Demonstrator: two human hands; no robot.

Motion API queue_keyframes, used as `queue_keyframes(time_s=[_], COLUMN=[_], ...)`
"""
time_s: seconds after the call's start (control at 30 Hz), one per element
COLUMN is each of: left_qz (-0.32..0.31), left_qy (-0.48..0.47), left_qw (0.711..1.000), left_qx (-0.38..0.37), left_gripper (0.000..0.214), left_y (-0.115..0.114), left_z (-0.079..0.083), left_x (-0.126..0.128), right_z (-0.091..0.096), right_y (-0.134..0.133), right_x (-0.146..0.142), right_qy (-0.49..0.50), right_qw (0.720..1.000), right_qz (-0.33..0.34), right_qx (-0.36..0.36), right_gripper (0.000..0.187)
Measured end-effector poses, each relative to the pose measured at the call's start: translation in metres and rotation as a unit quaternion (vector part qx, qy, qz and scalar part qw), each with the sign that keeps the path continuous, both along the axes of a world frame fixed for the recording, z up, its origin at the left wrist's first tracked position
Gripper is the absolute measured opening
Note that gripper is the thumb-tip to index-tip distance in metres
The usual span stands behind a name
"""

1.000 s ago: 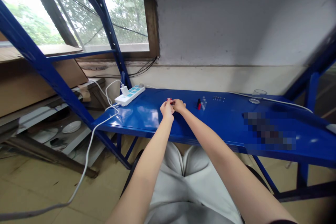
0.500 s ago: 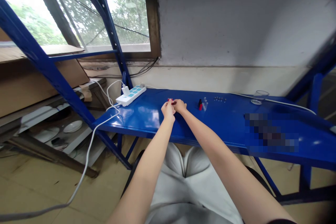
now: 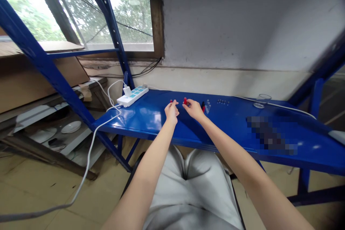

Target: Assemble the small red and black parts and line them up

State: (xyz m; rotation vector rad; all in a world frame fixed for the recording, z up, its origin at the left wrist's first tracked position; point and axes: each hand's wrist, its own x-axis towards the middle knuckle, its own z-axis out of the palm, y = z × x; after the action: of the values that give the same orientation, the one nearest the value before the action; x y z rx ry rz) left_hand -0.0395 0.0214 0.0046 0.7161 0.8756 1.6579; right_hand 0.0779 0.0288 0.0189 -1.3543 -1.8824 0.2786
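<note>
Over the blue table, my right hand pinches a small upright red cylinder between thumb and fingertips. To its left, my left hand is closed, with a bit of a small red piece showing past its fingers; the rest is hidden by the hand. A gap separates the two hands. Just behind my right wrist stand a small red-and-black piece and several clear little pieces. Farther right lies a row of tiny metallic bits.
A white power strip with a plugged-in cable sits at the table's left end. Toward the right are a clear glass and a pixelated dark object. Blue frame posts rise beside the window. A white cable runs along the back edge.
My hands were together and have come apart; the right one has moved right with the red cylinder. The left has stayed nearly in place. The view has shifted slightly.
</note>
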Motion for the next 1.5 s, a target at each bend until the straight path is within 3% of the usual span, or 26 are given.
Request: queue_keyframes(time_s=[0.27,0.57,0.83,1.0,1.2,1.5], left_qz=[-0.056,-0.084,-0.067,-0.071,-0.076,-0.117], left_qy=[0.040,0.173,0.296,0.284,0.264,0.257], left_qw=[0.997,0.978,0.944,0.948,0.956,0.955], left_qx=[0.030,0.075,0.133,0.122,0.104,0.086], left_gripper=[0.033,0.040,0.037,0.033,0.033,0.039], left_y=[0.000,-0.009,-0.014,-0.011,-0.005,-0.003], left_z=[-0.001,0.002,0.001,-0.001,-0.005,-0.005], left_x=[0.002,0.011,0.015,0.013,0.013,0.011], right_z=[-0.014,-0.021,-0.022,-0.022,-0.019,-0.019], right_y=[-0.027,-0.038,-0.036,-0.036,-0.040,-0.040], right_x=[0.033,0.039,0.038,0.038,0.036,0.037], right_qy=[-0.010,-0.063,-0.107,-0.099,0.000,0.004], right_qw=[0.995,0.993,0.986,0.983,0.984,0.990], right_qz=[-0.014,-0.046,-0.091,-0.098,-0.070,-0.077], right_qx=[0.101,0.086,0.092,0.118,0.166,0.116], right_gripper=[0.029,0.031,0.037,0.038,0.038,0.042])
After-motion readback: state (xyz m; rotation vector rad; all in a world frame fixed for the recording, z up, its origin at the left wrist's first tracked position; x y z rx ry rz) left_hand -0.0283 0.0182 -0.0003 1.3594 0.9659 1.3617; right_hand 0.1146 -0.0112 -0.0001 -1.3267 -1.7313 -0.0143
